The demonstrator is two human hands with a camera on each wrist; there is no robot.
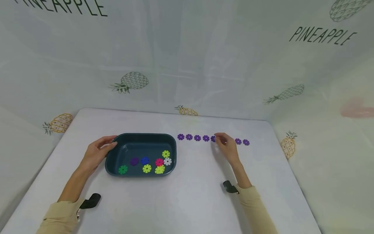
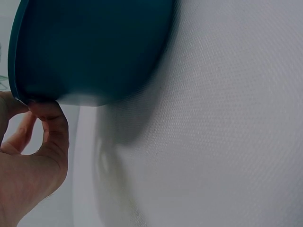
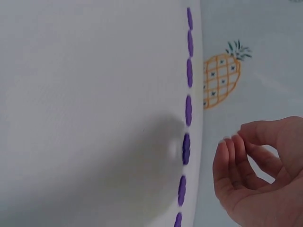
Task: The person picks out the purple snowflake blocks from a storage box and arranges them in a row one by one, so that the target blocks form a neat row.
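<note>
Along the left end of a dark teal tray [image 1: 140, 136], my left hand [image 1: 97, 151] grips the rim, thumb and fingers pinching it in the left wrist view. Inside the tray lie several notched plastic discs, among them a green disc [image 1: 123, 169], a blue disc [image 1: 144, 161] and a white disc [image 1: 168, 161]. To the tray's right runs a row of several purple discs [image 1: 197, 138]. Over this row hovers my right hand [image 1: 227, 148], hiding part of it. Its fingers [image 3: 234, 163] are loosely bent, with nothing visible between thumb and fingertips.
A white table [image 1: 163, 208] bears the tray and the row, which lies near its far edge. Behind it hangs a pale curtain [image 1: 187, 58] printed with pineapples. Each wrist carries a dark device, the left device [image 1: 91, 201] and the right device [image 1: 230, 187].
</note>
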